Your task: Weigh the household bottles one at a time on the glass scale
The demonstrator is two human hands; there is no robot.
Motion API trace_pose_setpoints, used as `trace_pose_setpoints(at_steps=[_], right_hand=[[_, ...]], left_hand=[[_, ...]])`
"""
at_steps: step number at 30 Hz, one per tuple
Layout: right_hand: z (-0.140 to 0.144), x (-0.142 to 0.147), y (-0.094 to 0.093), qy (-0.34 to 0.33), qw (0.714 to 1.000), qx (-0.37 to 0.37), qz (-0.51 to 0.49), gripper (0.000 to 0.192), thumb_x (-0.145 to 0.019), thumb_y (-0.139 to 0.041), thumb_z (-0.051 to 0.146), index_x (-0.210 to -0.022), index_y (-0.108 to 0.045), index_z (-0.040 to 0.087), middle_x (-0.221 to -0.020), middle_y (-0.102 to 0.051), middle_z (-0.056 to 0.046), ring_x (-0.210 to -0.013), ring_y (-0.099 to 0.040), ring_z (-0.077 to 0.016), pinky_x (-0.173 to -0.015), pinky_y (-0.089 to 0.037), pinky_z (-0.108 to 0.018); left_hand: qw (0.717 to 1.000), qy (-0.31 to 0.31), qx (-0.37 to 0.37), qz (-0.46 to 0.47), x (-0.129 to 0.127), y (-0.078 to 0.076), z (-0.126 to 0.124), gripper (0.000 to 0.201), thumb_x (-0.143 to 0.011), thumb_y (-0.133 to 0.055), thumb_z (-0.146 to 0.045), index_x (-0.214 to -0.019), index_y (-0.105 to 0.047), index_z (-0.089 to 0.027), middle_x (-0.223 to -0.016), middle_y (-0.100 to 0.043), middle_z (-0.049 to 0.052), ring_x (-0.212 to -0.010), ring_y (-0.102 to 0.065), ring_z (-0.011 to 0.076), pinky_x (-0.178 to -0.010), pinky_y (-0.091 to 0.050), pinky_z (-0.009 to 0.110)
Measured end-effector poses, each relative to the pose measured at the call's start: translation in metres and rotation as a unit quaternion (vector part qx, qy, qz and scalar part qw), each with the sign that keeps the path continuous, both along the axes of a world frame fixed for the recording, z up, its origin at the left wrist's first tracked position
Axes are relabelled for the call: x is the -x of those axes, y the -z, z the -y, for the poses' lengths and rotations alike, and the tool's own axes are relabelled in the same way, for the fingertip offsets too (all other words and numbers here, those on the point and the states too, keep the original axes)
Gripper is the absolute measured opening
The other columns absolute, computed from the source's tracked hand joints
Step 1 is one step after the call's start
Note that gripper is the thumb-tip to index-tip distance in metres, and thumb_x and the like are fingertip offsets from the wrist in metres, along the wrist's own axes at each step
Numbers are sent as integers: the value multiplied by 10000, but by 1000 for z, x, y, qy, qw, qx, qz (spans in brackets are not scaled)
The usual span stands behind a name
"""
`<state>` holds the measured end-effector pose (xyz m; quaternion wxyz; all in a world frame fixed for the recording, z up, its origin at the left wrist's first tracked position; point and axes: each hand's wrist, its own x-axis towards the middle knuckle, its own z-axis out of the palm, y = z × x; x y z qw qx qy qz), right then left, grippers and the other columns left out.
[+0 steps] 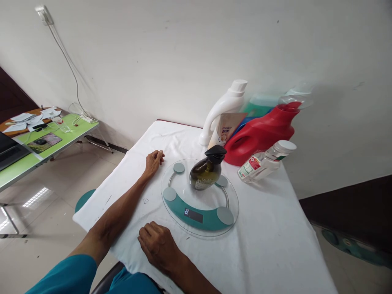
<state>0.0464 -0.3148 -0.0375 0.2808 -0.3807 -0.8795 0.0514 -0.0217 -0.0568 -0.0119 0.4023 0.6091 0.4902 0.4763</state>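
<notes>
While my left hand point(154, 160) rests on the white tablecloth point(269, 245), its fingers are curled loosely inward and hold nothing; it lies just beside the left rim of the round glass scale point(199, 197), close to it but not touching. Far off to the left, well apart from me, a green folding table point(45, 143) carries scattered papers and a dark laptop edge, and a white cable runs up the wall above it.

My right hand point(159, 244) lies nearer to me, knuckles up, fingers bent under into a loose fist with nothing in them. It sits on the cloth near the front left edge of the scale, apart from the glass.

On the scale itself, a dark olive bottle point(206, 171) with a black flip cap stands toward the back of the plate, looking tilted toward the upper right in this view. The scale's teal band curves along the front, with a small dark display whose digits I cannot read.

Behind the scale stands a white jug point(223, 107), upright near the wall, with a tan pouch point(226, 127) leaning in front of it. To the right of that a red detergent jug point(263, 131) lies on its side, and just in front of it a clear bottle point(265, 162) with a white cap also lies on its side.
</notes>
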Motion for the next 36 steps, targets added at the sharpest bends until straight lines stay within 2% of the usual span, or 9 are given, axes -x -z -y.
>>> trace_pose_setpoints(at_steps=[15,18,21,24,27,29,32,36], right_hand=[[0,2,1,-9,1000,14,0,129,-896,-581,143,-803,-524,211,-771,-605,-12,-686,-541,-183,-523,-278,-337],[-2,2,0,-13,1000,21,9,131,-912,-578,142,-814,-524,210,-780,-617,-16,-684,-545,-184,-518,-274,-333],[-2,2,0,-16,999,28,22,131,-919,-568,123,-826,-529,207,-791,-629,-21,-693,-556,-184,-516,-274,-330],[-2,2,-1,-11,999,35,28,117,-933,-564,130,-844,-545,203,-797,-637,-26,-692,-560,-184,-513,-276,-327],[-2,2,-1,-12,998,46,35,129,-964,-545,141,-849,-553,199,-805,-641,-35,-691,-556,-182,-511,-286,-309],[-3,3,-2,-13,998,49,36,140,-984,-530,149,-856,-566,193,-814,-650,-43,-698,-561,-184,-519,-304,-301],[-3,3,-4,-10,998,45,34,165,-990,-509,130,-853,-585,182,-805,-657,-46,-691,-566,-184,-525,-318,-305],[-4,2,-5,-16,998,44,30,174,-995,-504,120,-857,-596,174,-811,-664,-49,-702,-574,-183,-536,-341,-302]], left_hand=[[1000,-15,1,3,1,-4,4,530,-927,-511,-670,-801,-670,-180,-664,-625,16,-552,-549,138,-544,-424,270],[1000,-17,-1,11,1,-10,9,551,-933,-494,-684,-816,-668,-174,-681,-625,27,-570,-552,140,-547,-426,272],[999,-11,-30,12,-1,-24,19,527,-949,-494,-663,-917,-676,-169,-787,-681,57,-664,-605,157,-616,-470,282],[997,19,-75,14,-5,-44,35,509,-950,-531,-636,-1148,-648,-181,-1019,-739,102,-890,-680,203,-774,-527,320],[990,79,-117,18,-13,-64,54,577,-940,-554,-640,-1316,-574,-202,-1216,-717,139,-1101,-675,257,-925,-531,384],[983,120,-134,27,-21,-74,65,634,-933,-557,-661,-1373,-539,-205,-1284,-692,159,-1171,-657,283,-985,-518,419],[975,167,-143,36,-32,-82,75,726,-915,-556,-706,-1443,-485,-212,-1378,-647,183,-1242,-627,310,-1033,-498,454],[966,220,-131,30,-44,-81,79,801,-897,-575,-732,-1494,-441,-216,-1457,-598,200,-1317,-587,334,-1076,-466,493]])
